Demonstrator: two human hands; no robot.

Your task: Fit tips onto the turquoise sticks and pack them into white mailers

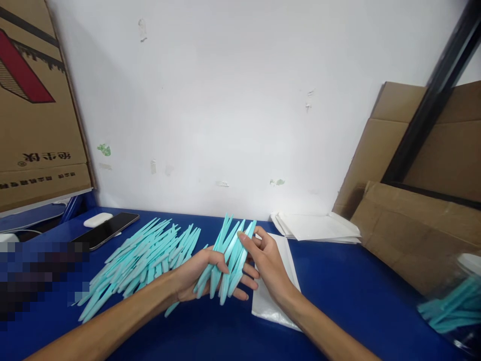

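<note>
A fanned bunch of slim turquoise plastic sticks (230, 260), shaped like eyebrow razors, rests across my left hand (193, 275). The thumb of that hand lies over them, while the fingers support them from below. My right hand (268, 263) pinches one stick at the right side of the bunch between thumb and fingers. To the left, a large heap of the same sticks (145, 258) lies on the blue table (210, 336), partly behind my left forearm. Under my right hand is a flat white plastic bag (272, 306), partly covered by my wrist.
White flat bags or sheets (319, 226) are stacked by the wall. A phone (112, 229) and a white rounded case (98, 219) lie back left. A clear jar (466, 286) with turquoise sticks stands at right. Cardboard boxes (33, 120) and cardboard panels (394, 245) flank the table.
</note>
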